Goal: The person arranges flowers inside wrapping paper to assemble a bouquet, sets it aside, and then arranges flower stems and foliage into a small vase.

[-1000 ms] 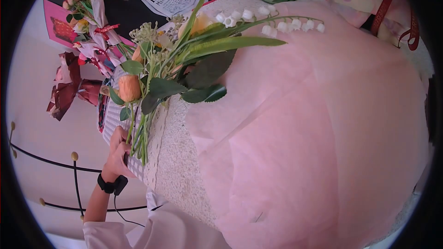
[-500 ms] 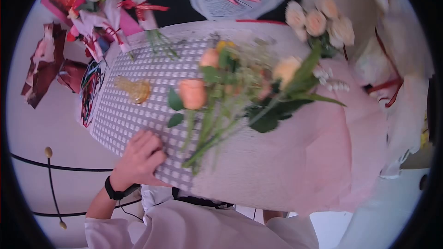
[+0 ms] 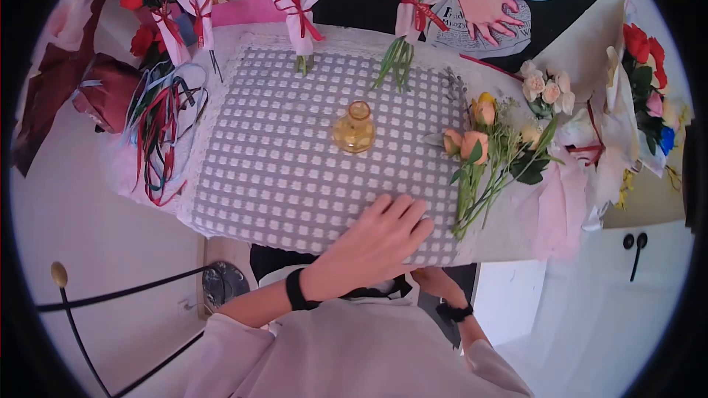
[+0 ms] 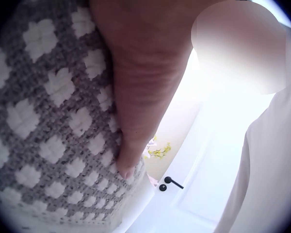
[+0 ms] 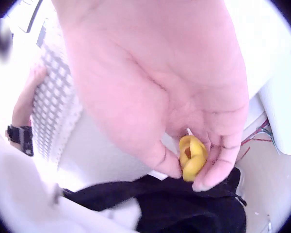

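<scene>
My left hand [image 3: 377, 242] rests on the grey-and-white checkered cloth [image 3: 265, 169] by the table's front edge. Its thumb lies along the cloth in the left wrist view. Just behind the hand, an amber glass vase [image 3: 354, 135] stands on the cloth. Below the table edge, my right hand [image 3: 436, 284] is partly hidden in the head view. Up close in the right wrist view, its thumb and fingers pinch a small yellow thing [image 5: 193, 160] with petal-like folds and a brownish hollow. To the right of my left hand lie loose peach roses [image 3: 474, 147] with green stems.
Wrapped bouquets [image 3: 300, 15] with red ribbons line the back. At the left lies a heap of coloured ribbons [image 3: 164, 133] beside a dark red wrapped bundle [image 3: 110, 96]. Pink wrapping paper [image 3: 553, 203] spreads at the right. A white door [image 3: 649, 280] stands beyond.
The head view has swung from the pink paper and flowers to the whole checkered cloth. My right hand has come into view below the table edge. The left hand stays by the cloth's front edge.
</scene>
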A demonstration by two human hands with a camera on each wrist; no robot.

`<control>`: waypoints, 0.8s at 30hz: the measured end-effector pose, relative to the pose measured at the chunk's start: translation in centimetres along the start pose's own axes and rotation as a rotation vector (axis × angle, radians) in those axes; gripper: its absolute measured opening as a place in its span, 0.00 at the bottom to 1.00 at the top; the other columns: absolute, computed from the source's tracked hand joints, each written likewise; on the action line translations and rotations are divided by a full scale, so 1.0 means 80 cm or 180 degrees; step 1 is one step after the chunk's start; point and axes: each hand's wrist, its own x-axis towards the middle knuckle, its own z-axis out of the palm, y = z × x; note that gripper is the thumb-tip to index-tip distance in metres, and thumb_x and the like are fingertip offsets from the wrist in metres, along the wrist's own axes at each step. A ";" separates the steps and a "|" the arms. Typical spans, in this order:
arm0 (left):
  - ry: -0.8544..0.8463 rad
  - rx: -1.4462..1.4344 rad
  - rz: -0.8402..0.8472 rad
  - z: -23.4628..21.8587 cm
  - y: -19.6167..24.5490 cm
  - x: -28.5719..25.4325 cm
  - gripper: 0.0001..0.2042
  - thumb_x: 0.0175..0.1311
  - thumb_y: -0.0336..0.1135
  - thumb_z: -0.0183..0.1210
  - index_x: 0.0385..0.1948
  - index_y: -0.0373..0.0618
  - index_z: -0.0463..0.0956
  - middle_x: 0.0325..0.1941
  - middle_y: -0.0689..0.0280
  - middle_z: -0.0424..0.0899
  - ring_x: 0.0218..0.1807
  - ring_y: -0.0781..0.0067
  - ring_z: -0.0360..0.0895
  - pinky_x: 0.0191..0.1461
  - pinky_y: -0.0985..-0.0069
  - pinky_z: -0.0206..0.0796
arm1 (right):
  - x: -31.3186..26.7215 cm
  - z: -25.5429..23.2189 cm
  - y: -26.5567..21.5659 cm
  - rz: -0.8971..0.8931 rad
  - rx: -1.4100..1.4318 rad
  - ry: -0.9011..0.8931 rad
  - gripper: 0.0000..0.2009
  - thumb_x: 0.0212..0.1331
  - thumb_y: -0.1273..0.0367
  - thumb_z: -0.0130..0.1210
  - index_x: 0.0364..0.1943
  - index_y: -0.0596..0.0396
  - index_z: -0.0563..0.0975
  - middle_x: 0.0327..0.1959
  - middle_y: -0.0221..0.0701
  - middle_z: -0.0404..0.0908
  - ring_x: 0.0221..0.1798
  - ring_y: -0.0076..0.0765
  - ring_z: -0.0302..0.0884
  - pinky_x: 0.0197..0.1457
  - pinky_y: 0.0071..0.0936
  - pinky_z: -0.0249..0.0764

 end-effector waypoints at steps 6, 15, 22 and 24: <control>0.0410 -0.0314 0.0118 0.000 -0.010 -0.011 0.26 0.51 0.51 0.70 0.41 0.41 0.72 0.45 0.61 0.71 0.51 0.61 0.69 0.53 0.67 0.63 | -0.088 -0.092 -0.226 0.0511 0.0819 -0.0705 0.13 0.66 0.75 0.55 0.54 0.57 0.76 0.53 0.41 0.81 0.52 0.43 0.82 0.56 0.32 0.75; 0.0620 -0.1265 0.0114 0.003 -0.020 -0.017 0.19 0.55 0.40 0.69 0.40 0.41 0.73 0.39 0.60 0.73 0.44 0.59 0.72 0.50 0.65 0.64 | -0.055 -0.123 -0.365 -0.0872 0.1700 0.2234 0.21 0.60 0.86 0.57 0.57 0.63 0.72 0.58 0.44 0.80 0.59 0.36 0.79 0.65 0.33 0.74; 0.0731 -0.3143 -0.0939 0.000 -0.025 -0.027 0.11 0.66 0.26 0.61 0.47 0.36 0.73 0.40 0.59 0.80 0.39 0.65 0.79 0.48 0.70 0.70 | 0.026 -0.116 -0.343 -0.1595 0.2276 0.2635 0.19 0.57 0.88 0.58 0.53 0.62 0.73 0.57 0.44 0.80 0.62 0.39 0.79 0.67 0.34 0.72; 0.0779 -0.3369 -0.1017 -0.005 -0.024 -0.025 0.12 0.67 0.25 0.59 0.50 0.36 0.72 0.43 0.59 0.80 0.42 0.67 0.79 0.49 0.71 0.70 | 0.040 -0.116 -0.341 -0.1666 0.2358 0.2621 0.19 0.57 0.88 0.57 0.53 0.62 0.73 0.58 0.45 0.80 0.62 0.39 0.79 0.67 0.34 0.72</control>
